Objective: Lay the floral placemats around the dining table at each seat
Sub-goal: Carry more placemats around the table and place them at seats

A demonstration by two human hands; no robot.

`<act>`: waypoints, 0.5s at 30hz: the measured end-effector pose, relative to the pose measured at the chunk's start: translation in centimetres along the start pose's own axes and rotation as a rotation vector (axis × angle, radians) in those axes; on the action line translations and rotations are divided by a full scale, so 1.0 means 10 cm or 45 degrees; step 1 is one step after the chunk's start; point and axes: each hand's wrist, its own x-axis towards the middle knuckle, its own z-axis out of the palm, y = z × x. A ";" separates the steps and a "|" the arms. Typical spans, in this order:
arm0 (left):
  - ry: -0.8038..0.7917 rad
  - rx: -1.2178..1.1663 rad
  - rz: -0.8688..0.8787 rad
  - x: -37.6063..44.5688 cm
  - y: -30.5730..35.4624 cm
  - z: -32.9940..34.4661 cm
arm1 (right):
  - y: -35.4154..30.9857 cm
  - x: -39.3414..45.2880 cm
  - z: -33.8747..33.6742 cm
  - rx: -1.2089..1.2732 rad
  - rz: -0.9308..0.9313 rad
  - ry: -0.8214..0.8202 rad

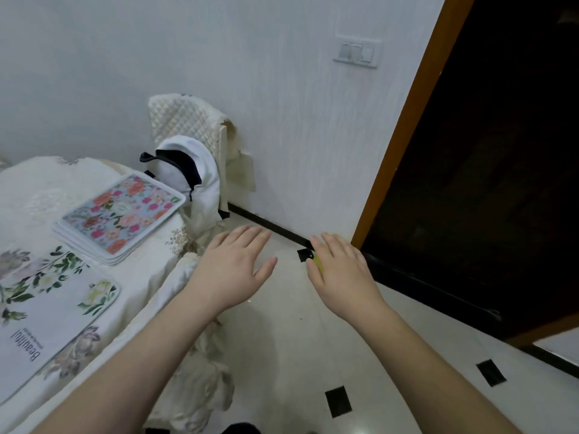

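Note:
A stack of floral placemats [122, 216] with pink and orange flowers on pale blue lies near the right edge of the dining table [34, 189], which wears a cream cloth. A single white placemat [47, 314] with green leaves and the word "Beautiful" lies flat at the table's near left. My left hand [233, 266] hovers open over the floor, just right of the table edge, holding nothing. My right hand [340, 270] is beside it, fingers spread and empty, above the floor near the doorway.
A chair [188, 126] with a quilted cream cover stands against the wall past the table, a white backpack [194, 177] on its seat. A dark doorway [488, 170] with a wooden frame is to the right. The tiled floor [282, 339] has small black insets.

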 end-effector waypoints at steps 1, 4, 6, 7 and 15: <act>-0.011 -0.001 -0.022 0.07 -0.03 0.02 | 0.02 0.12 0.00 -0.004 -0.021 -0.002; -0.038 0.000 -0.087 0.28 -0.21 0.08 | 0.01 0.50 0.03 -0.002 -0.085 -0.016; -0.043 -0.004 -0.134 0.43 -0.38 0.12 | -0.03 0.80 0.07 -0.001 -0.131 -0.042; -0.038 -0.009 -0.158 0.50 -0.48 0.14 | -0.06 0.96 0.09 -0.003 -0.155 -0.046; -0.003 -0.042 -0.362 1.12 -1.35 0.30 | -0.50 2.24 0.28 -0.014 -0.330 -0.104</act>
